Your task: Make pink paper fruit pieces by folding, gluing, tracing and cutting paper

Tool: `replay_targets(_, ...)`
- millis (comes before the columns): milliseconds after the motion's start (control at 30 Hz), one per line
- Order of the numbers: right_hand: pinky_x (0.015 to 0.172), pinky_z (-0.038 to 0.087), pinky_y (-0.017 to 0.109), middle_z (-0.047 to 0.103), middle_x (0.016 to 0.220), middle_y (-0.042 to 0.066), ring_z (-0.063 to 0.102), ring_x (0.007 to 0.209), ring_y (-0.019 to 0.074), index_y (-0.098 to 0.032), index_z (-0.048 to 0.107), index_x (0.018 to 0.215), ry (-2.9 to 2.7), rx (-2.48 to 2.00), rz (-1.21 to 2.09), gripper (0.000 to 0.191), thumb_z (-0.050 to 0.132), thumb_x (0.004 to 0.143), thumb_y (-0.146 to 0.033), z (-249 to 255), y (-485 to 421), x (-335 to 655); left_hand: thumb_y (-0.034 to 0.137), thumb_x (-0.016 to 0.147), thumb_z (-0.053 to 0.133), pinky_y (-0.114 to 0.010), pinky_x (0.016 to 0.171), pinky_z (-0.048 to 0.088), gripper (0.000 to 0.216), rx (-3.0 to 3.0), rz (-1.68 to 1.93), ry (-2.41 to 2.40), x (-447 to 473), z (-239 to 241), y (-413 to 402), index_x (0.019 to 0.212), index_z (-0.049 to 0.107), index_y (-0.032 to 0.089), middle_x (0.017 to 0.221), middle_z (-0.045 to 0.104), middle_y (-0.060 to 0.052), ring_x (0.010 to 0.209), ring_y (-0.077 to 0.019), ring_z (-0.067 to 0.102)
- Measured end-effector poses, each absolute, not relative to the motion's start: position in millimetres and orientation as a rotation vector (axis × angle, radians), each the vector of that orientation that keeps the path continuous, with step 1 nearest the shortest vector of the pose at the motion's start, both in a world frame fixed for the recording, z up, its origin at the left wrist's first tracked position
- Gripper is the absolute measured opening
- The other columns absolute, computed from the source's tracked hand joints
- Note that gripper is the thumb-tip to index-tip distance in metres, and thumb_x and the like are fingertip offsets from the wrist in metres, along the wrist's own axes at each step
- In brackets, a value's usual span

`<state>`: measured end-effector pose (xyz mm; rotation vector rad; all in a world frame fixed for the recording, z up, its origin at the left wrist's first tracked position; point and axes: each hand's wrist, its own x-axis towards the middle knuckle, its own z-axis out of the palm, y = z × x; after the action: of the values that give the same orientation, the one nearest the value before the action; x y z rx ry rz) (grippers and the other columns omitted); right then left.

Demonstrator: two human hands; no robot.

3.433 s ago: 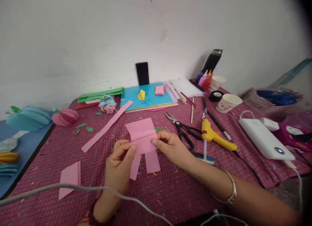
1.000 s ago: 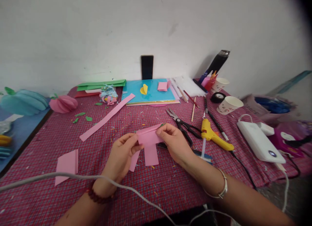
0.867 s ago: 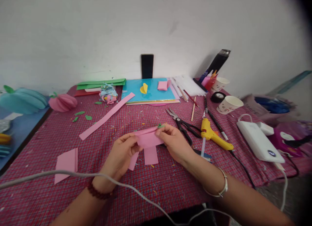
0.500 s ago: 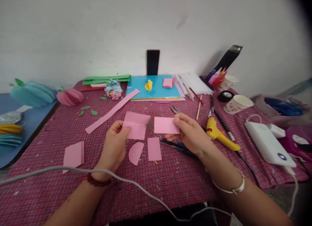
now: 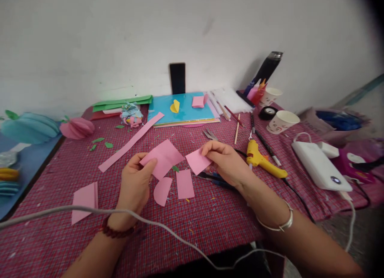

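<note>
My left hand [image 5: 135, 181] pinches a creased pink paper piece [image 5: 163, 159] by its lower left edge, holding it above the table. A smaller pink paper rectangle [image 5: 198, 161] is gripped between the thumb and fingers of my right hand [image 5: 225, 161]. The two papers are close together but apart. Below them on the cloth lie a folded pink half-round [image 5: 163, 192] and a pink paper rectangle [image 5: 185, 184]. Folded pink paper [image 5: 85, 202] rests left of my left wrist. Under my right hand is a dark blue-and-black tool [image 5: 220, 180], partly hidden.
A yellow glue gun [image 5: 264, 162] and white power bank [image 5: 322, 162] lie to the right, near paper cups [image 5: 283, 122]. A pink strip [image 5: 132, 142], scissors [image 5: 209, 134] and blue sheets [image 5: 162, 114] lie behind my hands. A white cable [image 5: 168, 229] crosses in front.
My left hand has turned its paper to a slant and spread it flatter. My right hand has tilted its pink rectangle. The whole view has shifted slightly.
</note>
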<state>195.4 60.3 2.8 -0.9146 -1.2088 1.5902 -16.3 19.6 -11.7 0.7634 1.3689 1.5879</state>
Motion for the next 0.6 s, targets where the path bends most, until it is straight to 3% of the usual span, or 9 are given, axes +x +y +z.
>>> replay_targets(167,0.059,0.039,0.027,0.063,0.092,0.0,0.056,0.076,0.0157,-0.024,0.064,0.1,-1.407,-0.88,1.591,0.05,0.046,0.057,-0.005,9,52,201,0.018,0.065,0.073,-0.016,0.039,0.026,0.017,0.688,1.561,1.291,-15,-14,19,0.074,0.059,0.015,0.058,0.053,0.007,0.043,-0.0037,0.038)
replay_targets(233,0.064,0.041,0.028,0.061,0.102,0.001,0.057,0.086,0.0175,-0.026,0.063,0.104,-1.515,-0.887,1.427,0.058,0.043,0.056,-0.003,11,49,201,0.018,0.065,0.074,-0.016,0.039,0.027,0.018,0.652,1.545,1.266,-15,-14,19,0.074,0.059,0.015,0.058,0.054,0.006,0.043,-0.0032,0.039)
replay_targets(367,0.075,0.043,0.032,0.059,0.106,0.002,0.056,0.095,0.0191,-0.026,0.064,0.103,-1.509,-0.898,1.184,0.051,0.045,0.062,-0.002,11,48,197,0.017,0.06,0.077,-0.017,0.046,0.037,0.023,0.572,1.525,1.241,-12,-12,19,0.076,0.061,0.015,0.064,0.061,0.004,0.048,-0.0049,0.049)
replay_targets(467,0.076,0.045,0.033,0.063,0.103,0.002,0.058,0.093,0.019,-0.026,0.065,0.103,-1.357,-0.891,1.211,0.04,0.052,0.07,-0.007,9,50,196,0.014,0.056,0.08,-0.019,0.056,0.046,0.027,0.512,1.527,1.203,-9,-9,19,0.075,0.062,0.015,0.07,0.066,0.003,0.058,-0.0079,0.058)
replay_targets(600,0.082,0.047,0.035,0.067,0.099,0.0,0.06,0.092,0.0183,-0.027,0.067,0.099,-1.149,-0.815,1.388,0.04,0.058,0.065,-0.007,10,51,195,0.012,0.056,0.08,-0.019,0.059,0.049,0.026,0.465,1.497,1.158,-8,-10,17,0.075,0.061,0.015,0.072,0.067,0.002,0.062,-0.0085,0.061)
